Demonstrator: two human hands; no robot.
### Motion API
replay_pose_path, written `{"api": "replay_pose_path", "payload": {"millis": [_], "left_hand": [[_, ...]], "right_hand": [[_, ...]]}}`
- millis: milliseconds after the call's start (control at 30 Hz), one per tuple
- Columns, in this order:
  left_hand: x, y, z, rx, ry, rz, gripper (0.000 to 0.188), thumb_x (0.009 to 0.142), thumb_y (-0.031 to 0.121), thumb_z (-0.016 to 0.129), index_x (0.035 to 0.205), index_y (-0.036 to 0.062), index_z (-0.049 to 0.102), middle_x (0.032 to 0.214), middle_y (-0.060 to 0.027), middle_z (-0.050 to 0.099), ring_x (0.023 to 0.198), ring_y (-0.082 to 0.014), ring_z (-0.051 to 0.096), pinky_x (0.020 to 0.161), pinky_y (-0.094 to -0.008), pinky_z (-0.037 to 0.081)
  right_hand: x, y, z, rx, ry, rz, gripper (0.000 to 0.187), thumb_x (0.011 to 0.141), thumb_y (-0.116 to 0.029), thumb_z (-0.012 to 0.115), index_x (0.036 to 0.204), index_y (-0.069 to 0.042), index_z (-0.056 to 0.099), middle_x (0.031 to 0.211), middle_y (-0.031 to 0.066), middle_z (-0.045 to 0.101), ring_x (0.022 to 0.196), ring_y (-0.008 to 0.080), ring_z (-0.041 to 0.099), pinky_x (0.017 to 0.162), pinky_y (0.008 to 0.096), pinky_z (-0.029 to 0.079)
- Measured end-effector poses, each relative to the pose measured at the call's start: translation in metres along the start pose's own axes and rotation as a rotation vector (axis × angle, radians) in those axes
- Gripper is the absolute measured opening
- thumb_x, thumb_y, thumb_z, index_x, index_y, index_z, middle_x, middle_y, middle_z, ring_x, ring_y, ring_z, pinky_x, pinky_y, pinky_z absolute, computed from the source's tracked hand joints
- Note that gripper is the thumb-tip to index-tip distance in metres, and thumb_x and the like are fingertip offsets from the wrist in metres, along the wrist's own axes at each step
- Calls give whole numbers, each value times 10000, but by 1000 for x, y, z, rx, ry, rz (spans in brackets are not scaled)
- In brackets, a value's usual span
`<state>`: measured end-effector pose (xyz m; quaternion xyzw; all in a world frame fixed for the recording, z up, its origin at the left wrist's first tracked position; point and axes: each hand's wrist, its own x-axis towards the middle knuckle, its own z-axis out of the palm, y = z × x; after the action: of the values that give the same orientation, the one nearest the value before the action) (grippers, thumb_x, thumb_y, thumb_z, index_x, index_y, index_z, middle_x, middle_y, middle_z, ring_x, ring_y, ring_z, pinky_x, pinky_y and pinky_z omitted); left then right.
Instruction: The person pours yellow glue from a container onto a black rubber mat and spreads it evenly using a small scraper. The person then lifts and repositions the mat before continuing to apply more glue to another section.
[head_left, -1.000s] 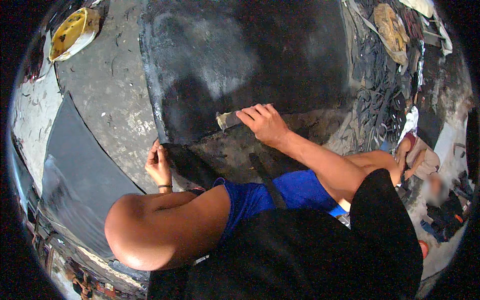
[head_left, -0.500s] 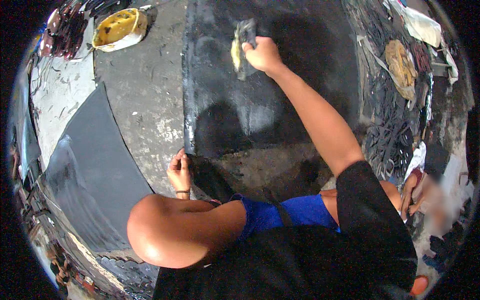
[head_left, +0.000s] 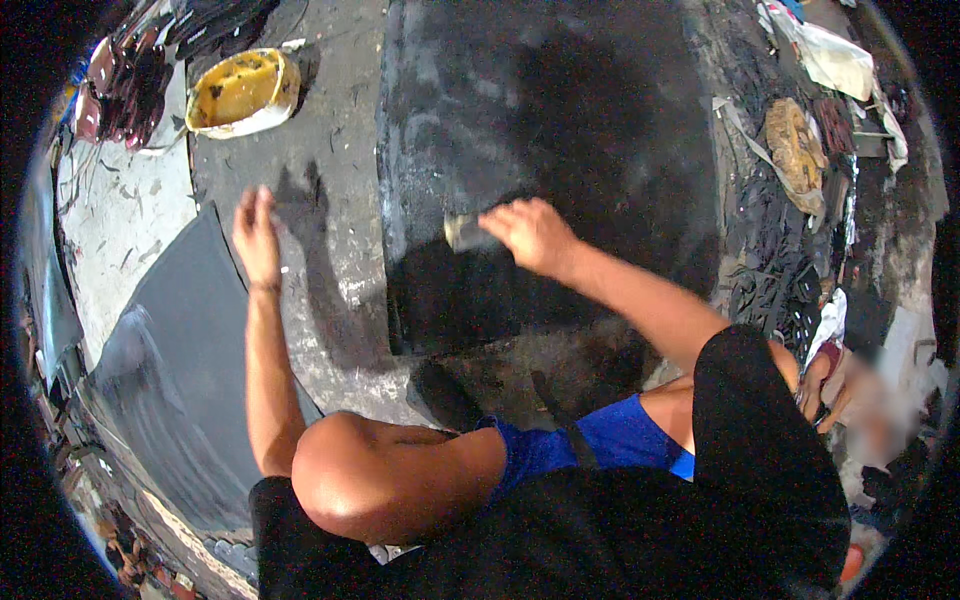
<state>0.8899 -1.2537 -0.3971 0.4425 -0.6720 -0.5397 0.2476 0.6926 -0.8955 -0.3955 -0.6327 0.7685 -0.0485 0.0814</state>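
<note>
A large black sheet, seemingly rubber, lies flat in front of me, with whitish wet-looking smears along its left side. My right hand grips a flat brush-like applicator with a pale yellowish edge, low over the sheet's near left part; the tool is partly hidden by my fingers. My left hand is raised over the floor left of the sheet, fingers stretched up and holding nothing visible. Beyond it stands an oval tub, pale outside and coated yellow within.
A dark grey sheet lies at my left, on a pale board. Black strips are heaped along the right, near a brown crusted lump. Another person sits at far right. My bent knee juts forward at left.
My left hand has let go of the black sheet's near left corner and moved up and left. The right hand has drawn the applicator toward me across the sheet.
</note>
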Motion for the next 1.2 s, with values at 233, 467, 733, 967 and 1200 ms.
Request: {"api": "replay_pose_path", "payload": {"millis": [233, 467, 733, 967, 1200], "left_hand": [[211, -13, 9, -592, -73, -376, 653, 780, 503, 710, 1240, 85, 509, 1169, -100, 527, 1087, -251, 512, 876, -438, 437], [176, -34, 9, -823, -67, -499, 537, 797, 335, 670, 1237, 97, 475, 1180, -85, 492, 1102, -254, 503, 961, -479, 455], [-29, 143, 7, -678, -469, -528, 436, 800, 250, 637, 1196, 97, 536, 1245, -113, 515, 1154, -299, 498, 909, -490, 493], [-159, 334, 79, -774, -598, -600, 448, 886, 194, 581, 1302, 84, 454, 1288, -93, 504, 1183, -272, 501, 956, -475, 484], [-256, 492, 124, -782, -666, -662, 602, 852, 256, 646, 1371, 103, 382, 1355, -86, 463, 1244, -265, 451, 971, -492, 440]], "right_hand": [[1, 0, -59, 824, 126, 489, 261, 907, -177, 558, 1116, -30, 611, 995, 123, 696, 829, 280, 673, 791, 397, 518], [-31, 71, -104, 1803, 667, 942, 270, 891, -137, 554, 1109, 22, 539, 1075, 106, 620, 997, 162, 572, 866, 309, 450], [-1, 18, -247, 861, 554, 564, 292, 881, -76, 588, 1162, 1, 597, 1026, 160, 677, 934, 266, 661, 821, 360, 515], [-18, -36, -398, 278, 619, 235, 361, 773, -55, 595, 1131, -77, 633, 1048, 71, 636, 927, 248, 617, 810, 365, 495], [-227, -49, -611, 334, 187, 465, 332, 755, -58, 666, 1087, -61, 670, 971, 84, 637, 881, 261, 618, 782, 357, 510]]}}
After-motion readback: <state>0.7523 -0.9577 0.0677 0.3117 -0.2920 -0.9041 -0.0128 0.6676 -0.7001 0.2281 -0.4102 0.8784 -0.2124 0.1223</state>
